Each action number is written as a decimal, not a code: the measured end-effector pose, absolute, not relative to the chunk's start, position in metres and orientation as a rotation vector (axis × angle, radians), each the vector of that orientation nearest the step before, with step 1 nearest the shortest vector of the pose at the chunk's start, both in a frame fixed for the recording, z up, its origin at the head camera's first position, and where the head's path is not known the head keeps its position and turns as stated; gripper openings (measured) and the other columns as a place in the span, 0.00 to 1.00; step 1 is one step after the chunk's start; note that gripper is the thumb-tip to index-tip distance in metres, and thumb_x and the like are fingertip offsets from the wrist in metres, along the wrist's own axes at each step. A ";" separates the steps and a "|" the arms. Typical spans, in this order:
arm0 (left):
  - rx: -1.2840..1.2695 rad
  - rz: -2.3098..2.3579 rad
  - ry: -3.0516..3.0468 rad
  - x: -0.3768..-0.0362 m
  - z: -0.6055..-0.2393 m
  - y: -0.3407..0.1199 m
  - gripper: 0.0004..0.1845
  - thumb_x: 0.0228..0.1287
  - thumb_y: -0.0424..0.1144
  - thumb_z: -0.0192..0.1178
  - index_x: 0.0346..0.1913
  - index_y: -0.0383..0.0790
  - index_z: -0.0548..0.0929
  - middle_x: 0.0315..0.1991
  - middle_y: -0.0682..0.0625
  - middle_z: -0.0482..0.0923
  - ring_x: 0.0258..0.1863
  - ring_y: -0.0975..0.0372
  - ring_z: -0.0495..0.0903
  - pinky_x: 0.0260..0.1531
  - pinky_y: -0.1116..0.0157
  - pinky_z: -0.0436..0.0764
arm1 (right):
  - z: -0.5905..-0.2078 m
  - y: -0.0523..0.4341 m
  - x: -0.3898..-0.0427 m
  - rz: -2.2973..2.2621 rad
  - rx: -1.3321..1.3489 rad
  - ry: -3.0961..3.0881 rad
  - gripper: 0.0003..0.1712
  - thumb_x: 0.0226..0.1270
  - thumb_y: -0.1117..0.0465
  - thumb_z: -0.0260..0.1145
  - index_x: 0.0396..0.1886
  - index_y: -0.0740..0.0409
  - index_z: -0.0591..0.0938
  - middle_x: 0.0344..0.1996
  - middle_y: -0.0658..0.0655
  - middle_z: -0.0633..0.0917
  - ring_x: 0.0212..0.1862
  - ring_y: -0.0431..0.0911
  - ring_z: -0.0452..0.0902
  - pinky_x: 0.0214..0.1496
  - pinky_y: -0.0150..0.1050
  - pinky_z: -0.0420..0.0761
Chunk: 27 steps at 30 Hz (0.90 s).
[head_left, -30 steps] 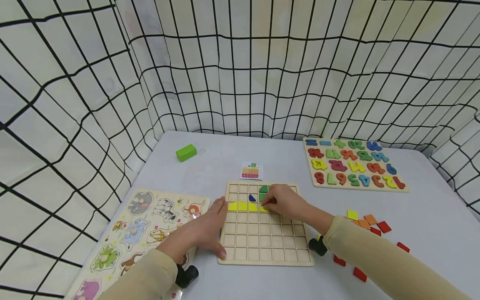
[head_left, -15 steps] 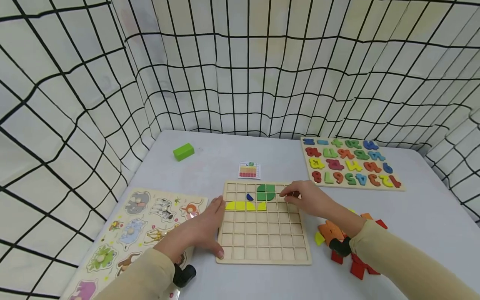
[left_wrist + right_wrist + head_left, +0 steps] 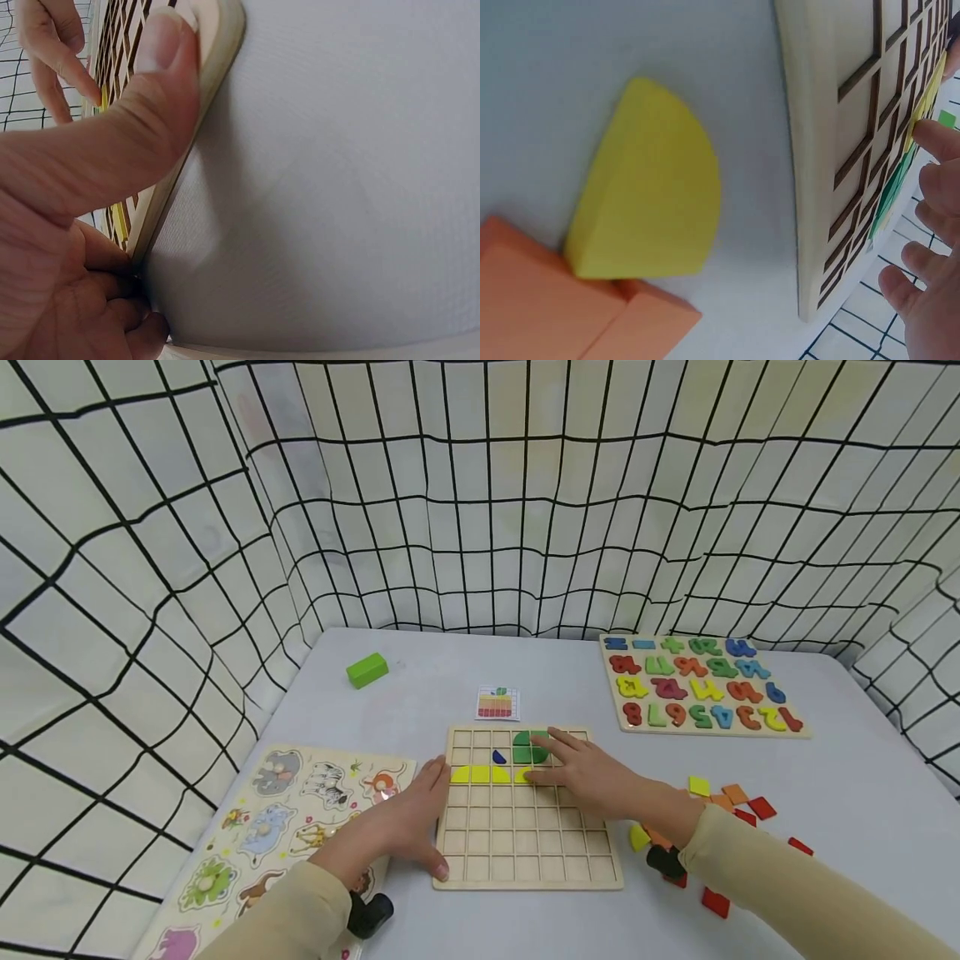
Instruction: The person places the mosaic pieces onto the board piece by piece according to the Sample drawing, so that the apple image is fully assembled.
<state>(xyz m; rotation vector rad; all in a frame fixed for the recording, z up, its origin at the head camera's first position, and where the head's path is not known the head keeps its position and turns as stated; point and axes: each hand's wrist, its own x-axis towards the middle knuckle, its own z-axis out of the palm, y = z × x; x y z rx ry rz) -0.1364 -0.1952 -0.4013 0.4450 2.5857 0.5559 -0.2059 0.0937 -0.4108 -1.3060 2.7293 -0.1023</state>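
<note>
In the head view a wooden grid board [image 3: 525, 841] lies on the table. My left hand [image 3: 416, 814] grips its left side, thumb over the near corner; in the left wrist view its other fingers [image 3: 112, 319] are curled at the edge. My right hand [image 3: 592, 777] is over the board with fingers spread, one fingertip pressing the rightmost yellow tile [image 3: 519, 774] in a row of yellow tiles [image 3: 480, 774]. Another finger reaches over the green tiles [image 3: 521, 752], hiding part of them. A small blue tile [image 3: 499, 757] sits left of the green ones.
A small pattern card [image 3: 497, 703] lies behind the board. Loose red tiles [image 3: 716, 902] and a yellow tile [image 3: 649, 187] lie to the right. An animal puzzle [image 3: 300, 806], number board [image 3: 712, 685] and green block [image 3: 367, 670] surround the area; black netting encloses the table.
My right hand lifted away to the right, uncovering the green tiles, then came back with fingers spread onto the yellow tile. My left hand stays at the board's left side.
</note>
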 end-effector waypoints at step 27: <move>0.450 0.557 2.579 -0.138 -0.402 -0.196 0.73 0.39 0.48 0.86 0.79 0.21 0.46 0.82 0.30 0.36 0.83 0.40 0.39 0.80 0.46 0.53 | -0.404 0.259 -0.209 -0.450 -0.401 2.813 0.17 0.62 0.60 0.75 0.50 0.61 0.88 0.42 0.59 0.88 0.49 0.57 0.82 0.49 0.53 0.88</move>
